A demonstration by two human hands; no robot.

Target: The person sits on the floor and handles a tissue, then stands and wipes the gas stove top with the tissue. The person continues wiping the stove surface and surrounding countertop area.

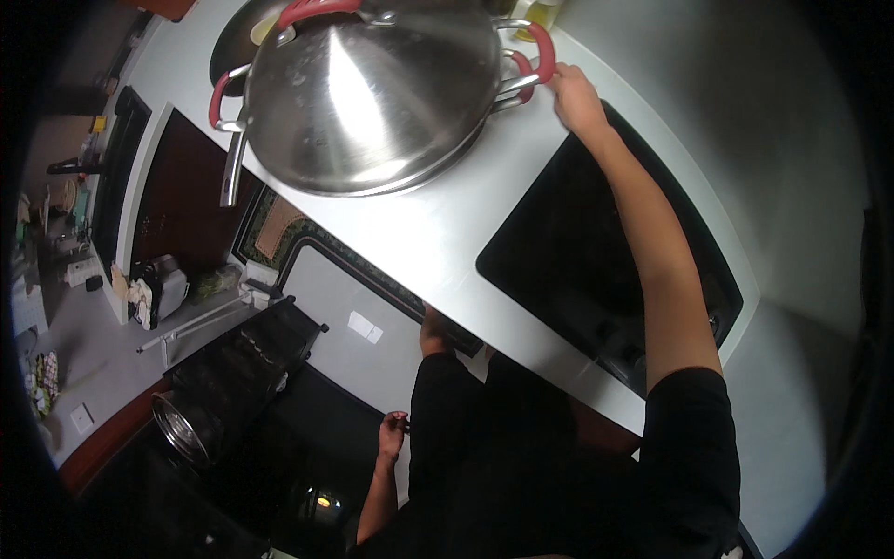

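A large stainless steel pan lid [377,105] with red-covered handles covers a wide pan on the white counter. My right hand [578,101] reaches to the red side handle [543,52] at the pan's right. Its fingertips are partly hidden beside the handle, so whether they grip anything cannot be told. A second red handle [522,75] shows just below the first. My left hand [393,432] is low beside my leg, its fingers curled near a small dark thing; a hold on it is unclear. At the upper left, a dark pan [227,59] holds something pale yellow.
A black glass cooktop [559,237] is set into the counter [433,237] under my right arm. A container of yellow liquid [538,17] stands behind the pan by the wall. A metal handle [232,171] juts over the counter edge. A patterned mat [279,223] lies on the floor.
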